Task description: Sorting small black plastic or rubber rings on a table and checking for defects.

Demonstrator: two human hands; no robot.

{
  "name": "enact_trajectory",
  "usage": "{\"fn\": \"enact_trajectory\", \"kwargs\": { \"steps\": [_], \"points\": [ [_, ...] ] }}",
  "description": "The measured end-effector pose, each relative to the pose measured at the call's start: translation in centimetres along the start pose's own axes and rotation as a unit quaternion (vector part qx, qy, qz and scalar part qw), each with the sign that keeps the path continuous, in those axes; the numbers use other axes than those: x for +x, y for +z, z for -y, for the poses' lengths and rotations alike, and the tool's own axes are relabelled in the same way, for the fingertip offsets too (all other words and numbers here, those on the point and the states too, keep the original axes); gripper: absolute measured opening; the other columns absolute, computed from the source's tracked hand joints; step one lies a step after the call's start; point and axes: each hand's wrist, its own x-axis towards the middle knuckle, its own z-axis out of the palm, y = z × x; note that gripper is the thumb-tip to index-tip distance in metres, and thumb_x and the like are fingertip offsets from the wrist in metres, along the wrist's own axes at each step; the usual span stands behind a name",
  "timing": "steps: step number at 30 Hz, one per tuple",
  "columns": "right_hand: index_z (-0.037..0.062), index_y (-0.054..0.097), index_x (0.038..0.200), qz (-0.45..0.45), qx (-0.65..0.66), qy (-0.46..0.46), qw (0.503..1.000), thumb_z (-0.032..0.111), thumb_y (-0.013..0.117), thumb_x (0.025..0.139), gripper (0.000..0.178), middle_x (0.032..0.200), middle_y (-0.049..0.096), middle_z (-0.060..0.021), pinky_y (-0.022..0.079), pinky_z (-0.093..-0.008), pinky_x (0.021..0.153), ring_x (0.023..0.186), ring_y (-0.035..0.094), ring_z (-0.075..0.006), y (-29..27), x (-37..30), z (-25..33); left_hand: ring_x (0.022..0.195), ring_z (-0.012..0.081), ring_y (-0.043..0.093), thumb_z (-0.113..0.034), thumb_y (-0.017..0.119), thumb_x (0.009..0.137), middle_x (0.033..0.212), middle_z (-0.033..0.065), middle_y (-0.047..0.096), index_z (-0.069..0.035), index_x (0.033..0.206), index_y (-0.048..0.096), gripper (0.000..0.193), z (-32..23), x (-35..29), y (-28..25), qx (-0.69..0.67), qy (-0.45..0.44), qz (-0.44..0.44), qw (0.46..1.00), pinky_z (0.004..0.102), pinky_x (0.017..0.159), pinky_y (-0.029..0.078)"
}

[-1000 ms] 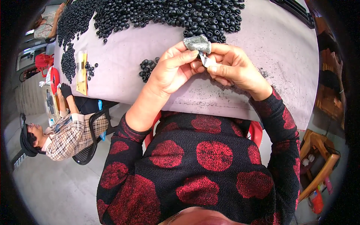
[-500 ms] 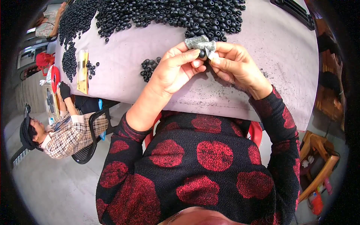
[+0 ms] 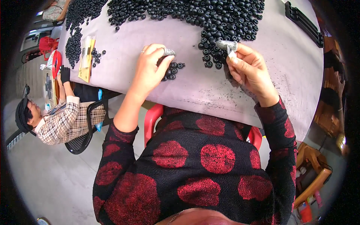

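My left hand (image 3: 148, 71) is curled over a small group of black round parts (image 3: 173, 70) on the table, thumb close to the index finger. A grey cover (image 3: 169, 52) wraps that fingertip; whatever lies between the fingers is hidden. Pinched in my right hand (image 3: 249, 67) is a small, pale, pointed blade (image 3: 231, 53), held between thumb and index finger. Another grey finger cover (image 3: 226, 45) sits on that index finger. Just beyond it spreads a large pile of black round parts (image 3: 225, 18), each with a hole or recess.
A pale cloth (image 3: 150, 33) covers the table, with dark crumbs (image 3: 225, 95) near the front edge. At left lie a yellow strip (image 3: 86, 67) and more black parts (image 3: 73, 48). A black tray (image 3: 303, 24) is far right. A seated co-worker (image 3: 63, 116) is at left.
My hands have drawn apart: the left moved left to the small group of parts, the right slightly right with the blade. The black part earlier between my fingers no longer shows there.
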Motion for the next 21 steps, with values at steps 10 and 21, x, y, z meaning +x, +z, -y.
{"fn": "enact_trajectory", "kwargs": {
  "steps": [10, 21],
  "points": [
    [-0.0011, 0.058, 0.120, -0.020, -0.016, 0.003, 1.000, 0.009, 0.058, 0.094, 0.028, 0.072, 0.054, 0.0024, 0.035, -0.0171, 0.044, 0.051, 0.044, -0.0022, 0.3, -0.5, 1.0, 0.078, 0.0254, 0.062, -0.002, 0.063, 0.084, 0.093, 0.0114, 0.062, -0.002, 0.103, 0.065, 0.019, -2.7, 7.4, 3.5, -0.082, 0.098, -0.007, 0.992, 0.0310, 0.071, 0.050],
    [-0.0014, 0.058, 0.120, -0.023, -0.009, 0.011, 1.000, 0.011, 0.058, 0.095, 0.028, 0.074, 0.056, 0.0029, 0.035, -0.0162, 0.045, 0.053, 0.045, -0.0012, 0.0, 0.4, 0.1, 0.073, 0.0195, 0.062, -0.004, 0.067, 0.081, 0.089, 0.0094, 0.061, -0.001, 0.101, 0.064, 0.020, -1.4, 7.8, 4.3, -0.110, 0.077, 0.021, 0.991, 0.0289, 0.067, 0.051]
  ]
}}
